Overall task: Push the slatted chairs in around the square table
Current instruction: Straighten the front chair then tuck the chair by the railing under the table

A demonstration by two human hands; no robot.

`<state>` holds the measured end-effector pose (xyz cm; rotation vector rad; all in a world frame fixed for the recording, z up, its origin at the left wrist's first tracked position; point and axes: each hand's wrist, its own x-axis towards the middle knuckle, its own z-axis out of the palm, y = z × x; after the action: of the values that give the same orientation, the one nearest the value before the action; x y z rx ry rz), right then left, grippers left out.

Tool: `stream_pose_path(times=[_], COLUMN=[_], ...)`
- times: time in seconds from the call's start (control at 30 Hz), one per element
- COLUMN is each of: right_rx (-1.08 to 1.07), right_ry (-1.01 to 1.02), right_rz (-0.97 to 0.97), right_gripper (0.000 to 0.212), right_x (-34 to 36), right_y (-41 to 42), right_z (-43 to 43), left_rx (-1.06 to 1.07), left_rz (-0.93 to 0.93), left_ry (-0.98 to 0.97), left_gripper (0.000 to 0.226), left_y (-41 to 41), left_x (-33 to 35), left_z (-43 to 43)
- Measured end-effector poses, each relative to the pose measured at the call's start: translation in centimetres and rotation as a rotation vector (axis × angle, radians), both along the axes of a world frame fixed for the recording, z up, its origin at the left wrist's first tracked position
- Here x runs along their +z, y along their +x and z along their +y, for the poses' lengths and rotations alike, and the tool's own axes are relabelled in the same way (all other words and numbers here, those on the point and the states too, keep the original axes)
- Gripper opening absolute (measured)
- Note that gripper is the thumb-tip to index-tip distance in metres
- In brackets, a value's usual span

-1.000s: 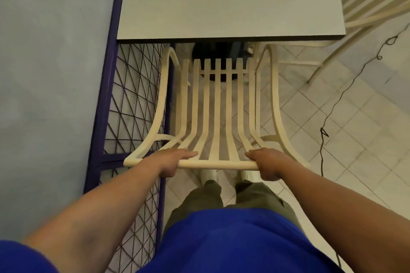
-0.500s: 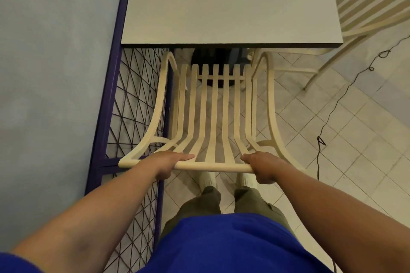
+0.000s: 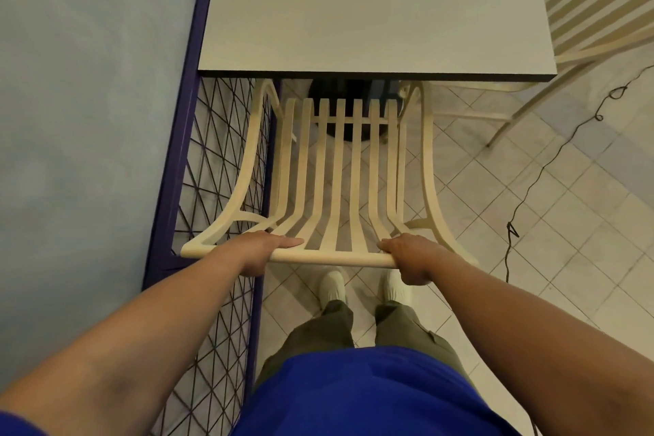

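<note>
A cream slatted chair [image 3: 338,188] stands in front of me, its seat partly under the near edge of the square grey table [image 3: 371,18]. My left hand [image 3: 260,251] grips the left part of the chair's top rail. My right hand [image 3: 412,255] grips the right part of the same rail. A second cream slatted chair [image 3: 594,3] stands at the table's right side, cut off by the frame edge.
A purple-framed wire mesh panel [image 3: 208,188] runs close along the chair's left, against a pale blue wall [image 3: 88,99]. A thin black cable [image 3: 531,188] trails over the tiled floor on the right. My feet [image 3: 332,285] stand just behind the chair.
The view has tilted up a little, so more of the tabletop and a purple sticker show. Both hands keep their grip on the rail, and the chair's place under the table looks about the same.
</note>
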<state>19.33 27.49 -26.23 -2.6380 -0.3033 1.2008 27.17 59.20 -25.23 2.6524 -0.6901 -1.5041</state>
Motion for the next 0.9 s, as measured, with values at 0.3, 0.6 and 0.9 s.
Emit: stream_pose_path(times=[0.3,0.6,0.9], right_rx=[-0.016,-0.02,-0.017], right_ry=[0.01,0.018,0.015], right_rz=[0.011,0.011,0.006], right_gripper=[0.055,0.053,0.058], right_x=[0.1,-0.1,-0.2], right_y=[0.9,1.8,1.2], right_z=[0.3,1.6,0.6], left_rx=[-0.013,-0.025,-0.023], left_rz=[-0.01,-0.023,0.0], left_ry=[0.008,0.037,0.022], left_gripper=[0.096,0.101,0.097], left_y=[1.3,2.7,1.9], left_x=[0.3,0.3,0.5], left_z=[0.1,1.3,0.3])
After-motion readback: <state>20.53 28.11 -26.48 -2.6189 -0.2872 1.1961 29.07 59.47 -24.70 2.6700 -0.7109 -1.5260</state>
